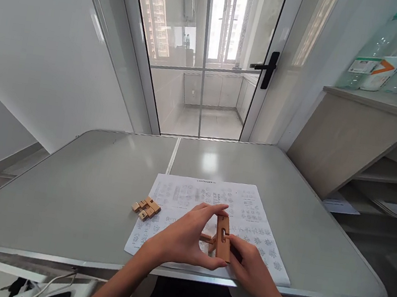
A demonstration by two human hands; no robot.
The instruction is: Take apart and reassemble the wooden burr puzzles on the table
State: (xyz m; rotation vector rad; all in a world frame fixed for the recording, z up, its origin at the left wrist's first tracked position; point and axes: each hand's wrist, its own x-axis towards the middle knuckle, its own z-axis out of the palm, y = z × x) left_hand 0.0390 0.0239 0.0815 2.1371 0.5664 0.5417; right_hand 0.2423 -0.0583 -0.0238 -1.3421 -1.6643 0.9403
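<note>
My left hand [192,235] grips a notched wooden puzzle piece [221,247] by its two ends, thumb at the near end and a finger at the far end. The piece is tilted, with a slot cut along its middle. My right hand [248,264] is closed at the right side of the same piece, fingertips at the slot; whether they also pinch a smaller part is hidden. Behind it, more wooden pieces [207,238] show in part below my left palm. Under both hands lies a printed instruction sheet [172,192] with small diagrams.
A small cluster of wooden puzzle pieces [146,208] sits at the sheet's left edge, one marked with a 3. The grey table [73,199] extends to a glass door [229,98]. Plastic bottles [382,57] stand on a shelf at the right.
</note>
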